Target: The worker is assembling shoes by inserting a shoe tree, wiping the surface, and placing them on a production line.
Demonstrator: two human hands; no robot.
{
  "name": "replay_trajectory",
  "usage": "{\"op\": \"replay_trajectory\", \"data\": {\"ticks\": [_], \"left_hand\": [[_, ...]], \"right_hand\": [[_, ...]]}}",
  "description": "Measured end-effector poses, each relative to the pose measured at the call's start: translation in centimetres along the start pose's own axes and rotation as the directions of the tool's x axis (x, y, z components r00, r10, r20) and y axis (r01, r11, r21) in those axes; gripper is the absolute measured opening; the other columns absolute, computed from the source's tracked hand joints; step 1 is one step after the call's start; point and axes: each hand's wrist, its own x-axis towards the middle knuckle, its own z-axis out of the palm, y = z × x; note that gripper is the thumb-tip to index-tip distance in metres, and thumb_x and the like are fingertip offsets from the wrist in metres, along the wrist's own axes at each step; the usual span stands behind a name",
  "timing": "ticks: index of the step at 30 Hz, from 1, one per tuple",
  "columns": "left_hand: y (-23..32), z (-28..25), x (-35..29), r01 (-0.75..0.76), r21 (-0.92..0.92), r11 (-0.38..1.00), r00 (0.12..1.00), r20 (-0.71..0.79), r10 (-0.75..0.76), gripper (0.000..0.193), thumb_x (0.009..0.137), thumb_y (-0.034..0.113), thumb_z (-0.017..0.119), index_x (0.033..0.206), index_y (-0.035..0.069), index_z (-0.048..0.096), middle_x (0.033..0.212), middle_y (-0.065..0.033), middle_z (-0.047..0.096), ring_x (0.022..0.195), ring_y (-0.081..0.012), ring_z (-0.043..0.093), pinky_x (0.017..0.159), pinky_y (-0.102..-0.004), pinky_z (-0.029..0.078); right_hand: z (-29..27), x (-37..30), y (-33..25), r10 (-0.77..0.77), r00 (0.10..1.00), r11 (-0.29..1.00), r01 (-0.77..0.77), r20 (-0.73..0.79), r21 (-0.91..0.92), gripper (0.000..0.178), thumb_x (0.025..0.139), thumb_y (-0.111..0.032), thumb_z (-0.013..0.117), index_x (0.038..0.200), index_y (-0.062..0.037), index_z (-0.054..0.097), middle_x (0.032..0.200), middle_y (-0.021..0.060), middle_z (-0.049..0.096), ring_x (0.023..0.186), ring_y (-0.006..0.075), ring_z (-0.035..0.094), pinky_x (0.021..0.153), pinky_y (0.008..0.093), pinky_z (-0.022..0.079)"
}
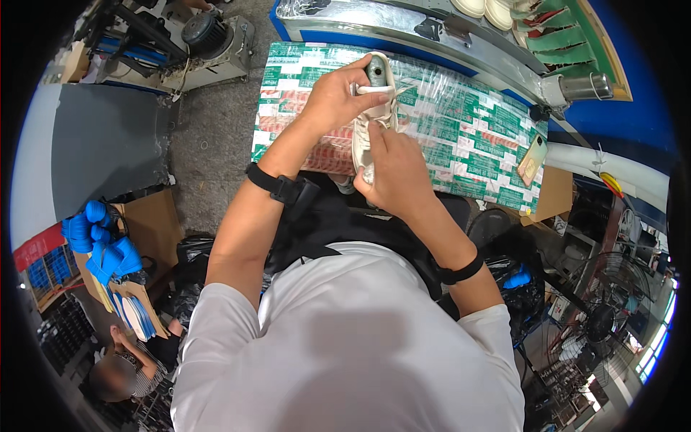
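Note:
A cream lace-up shoe (363, 140) is held over the covered table with its toe toward me. Inside its collar shows a grey-green shoe last (376, 70) with a round hole in its top. My left hand (337, 99) grips the shoe around the collar, thumb across the tongue and fingers at the far side. Over the laces and the toe end lies my right hand (398, 171), its index finger pressed on the lacing and its thumb by the toe. A loose lace (404, 101) hangs off the shoe's right side.
The table (461, 137) is wrapped in green-and-white printed tape. A phone (533, 160) lies at its right end. Behind runs a metal-edged conveyor (360, 16). Pale shoes (497, 11) sit at the far right. A fan (601, 322) stands right; a person (119, 374) is lower left.

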Motion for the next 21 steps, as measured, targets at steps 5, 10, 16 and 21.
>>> {"op": "replay_trajectory", "data": {"ticks": [5, 10, 16, 21], "left_hand": [[-0.4, -0.3, -0.2, 0.003, -0.023, 1.0, 1.0, 0.0, -0.003, 0.037, 0.09, 0.037, 0.095, 0.093, 0.005, 0.077, 0.166, -0.0155, 0.061, 0.138, -0.0369, 0.071, 0.107, -0.0399, 0.058], [-0.8, -1.8, -0.2, -0.084, -0.073, 0.994, 0.996, 0.003, 0.085, 0.03, 0.091, 0.026, 0.095, 0.091, 0.004, 0.074, 0.167, -0.0218, 0.059, 0.142, -0.0363, 0.068, 0.111, -0.0392, 0.055], [-4.6, -4.6, -3.0, 0.214, -0.651, 0.728, 0.974, 0.084, -0.211, 0.03, 0.099, 0.006, 0.085, 0.123, 0.004, 0.068, 0.168, -0.0194, 0.057, 0.137, -0.0238, 0.066, 0.112, -0.0398, 0.056], [-3.6, -1.0, -8.1, 0.347, -0.829, 0.439, 0.798, 0.015, -0.603, 0.07, 0.106, 0.015, 0.08, 0.165, 0.005, 0.042, 0.154, -0.0145, 0.065, 0.137, -0.0242, 0.065, 0.112, -0.0423, 0.057]], "right_hand": [[-1.4, 0.5, -1.8, 0.082, 0.995, 0.977, -0.092, 0.057, 0.192, 0.08, 0.079, -0.024, 0.086, 0.144, 0.0129, 0.059, 0.112, 0.0227, 0.067, 0.099, 0.041, 0.069, 0.087, 0.05, 0.056], [-4.8, -2.1, -0.4, 0.183, 0.972, 0.872, -0.231, 0.151, 0.432, 0.073, 0.086, -0.017, 0.078, 0.153, 0.0074, 0.06, 0.112, 0.0224, 0.068, 0.103, 0.0404, 0.07, 0.096, 0.0452, 0.056], [1.7, -1.7, 4.1, 0.451, 0.886, 0.84, -0.381, -0.106, 0.387, 0.085, 0.089, -0.021, 0.076, 0.164, 0.0073, 0.046, 0.121, 0.0285, 0.067, 0.111, 0.047, 0.068, 0.097, 0.0507, 0.056], [4.4, -1.1, 0.2, 0.373, 0.928, 0.796, -0.323, 0.006, 0.512, 0.091, 0.086, -0.022, 0.08, 0.165, 0.0073, 0.045, 0.121, 0.0318, 0.068, 0.109, 0.0487, 0.068, 0.096, 0.0531, 0.056]]}}
